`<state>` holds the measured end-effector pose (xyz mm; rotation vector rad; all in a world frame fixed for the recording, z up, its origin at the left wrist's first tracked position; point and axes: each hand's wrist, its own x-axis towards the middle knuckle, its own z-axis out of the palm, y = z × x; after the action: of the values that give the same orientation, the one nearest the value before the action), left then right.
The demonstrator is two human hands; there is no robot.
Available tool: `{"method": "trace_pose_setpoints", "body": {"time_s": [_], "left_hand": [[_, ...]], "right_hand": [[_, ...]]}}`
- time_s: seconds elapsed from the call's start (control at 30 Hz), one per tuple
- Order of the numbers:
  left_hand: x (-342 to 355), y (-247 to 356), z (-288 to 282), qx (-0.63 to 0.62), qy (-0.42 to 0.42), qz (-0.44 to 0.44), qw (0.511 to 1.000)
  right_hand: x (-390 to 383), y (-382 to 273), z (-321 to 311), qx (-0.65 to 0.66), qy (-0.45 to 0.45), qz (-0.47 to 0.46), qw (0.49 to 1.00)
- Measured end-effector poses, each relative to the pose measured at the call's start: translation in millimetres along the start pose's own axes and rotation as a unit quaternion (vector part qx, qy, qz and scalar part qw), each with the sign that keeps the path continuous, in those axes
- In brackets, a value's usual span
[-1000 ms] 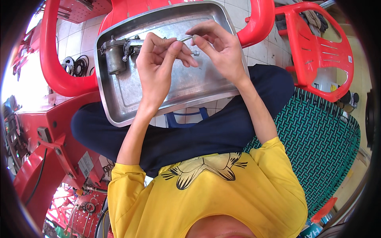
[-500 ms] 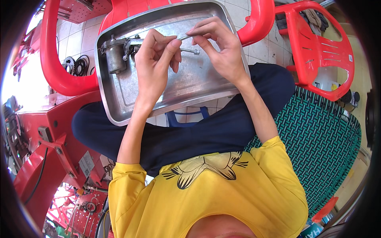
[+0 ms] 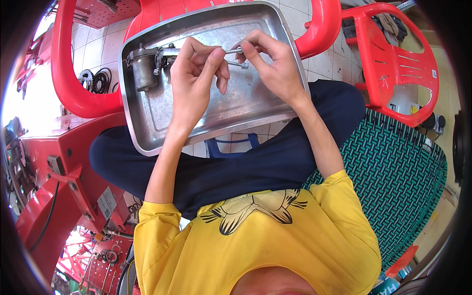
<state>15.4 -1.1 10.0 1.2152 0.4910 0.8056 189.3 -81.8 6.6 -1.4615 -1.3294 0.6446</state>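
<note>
Over a metal tray (image 3: 216,129) I hold a short, thin metal rod (image 3: 232,51). My left hand (image 3: 193,81) pinches its left end between thumb and forefinger, with the other fingers curled below. At the rod's right end, thumb and fingers of my right hand (image 3: 275,69) close on a small silvery tip. In the tray's left part lies a greasy metal assembly with a cylindrical cup (image 3: 144,73) and a clamp-like bracket (image 3: 160,60). A second rod with a hex nut (image 3: 244,66) sticks out from behind my left hand; where it starts is hidden.
The tray rests on a red plastic chair (image 3: 78,101) and my crossed legs. Another red chair (image 3: 393,56) stands at the right, beside a green woven seat (image 3: 393,167). Red machinery (image 3: 73,142) is close on my left. Sprockets and a chain (image 3: 100,81) lie on the tiled floor.
My right fingers have moved slightly down and now grip the rod's right tip. More of the rod shows between my hands. My left hand has barely shifted.
</note>
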Motion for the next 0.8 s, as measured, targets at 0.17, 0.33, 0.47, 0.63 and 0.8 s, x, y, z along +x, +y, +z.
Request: {"method": "trace_pose_setpoints", "body": {"time_s": [0.17, 0.33, 0.47, 0.63, 0.8], "left_hand": [[-0.2, 1.3, 2.1, 0.006, 0.011, 0.002, 1.0], [1.1, -0.3, -1.2, 0.015, 0.006, 0.005, 1.0], [1.8, -0.3, -2.0, 0.012, 0.0, 0.008, 1.0], [1.9, -0.2, -3.4, 0.02, -0.002, 0.003, 1.0], [2.1, 1.2, -2.3, 0.014, -0.009, -0.004, 1.0]], "right_hand": [[-1.5, -7.3, 4.1, 0.083, 0.035, 0.036, 0.995], [-0.9, -8.0, 4.4, 0.071, 0.054, 0.004, 0.996], [0.1, -6.6, 2.4, 0.059, 0.067, -0.031, 0.996], [1.1, -3.1, 0.7, 0.01, 0.07, -0.044, 0.997], [2.2, -2.9, 0.3, -0.031, 0.065, -0.04, 0.997]]}}
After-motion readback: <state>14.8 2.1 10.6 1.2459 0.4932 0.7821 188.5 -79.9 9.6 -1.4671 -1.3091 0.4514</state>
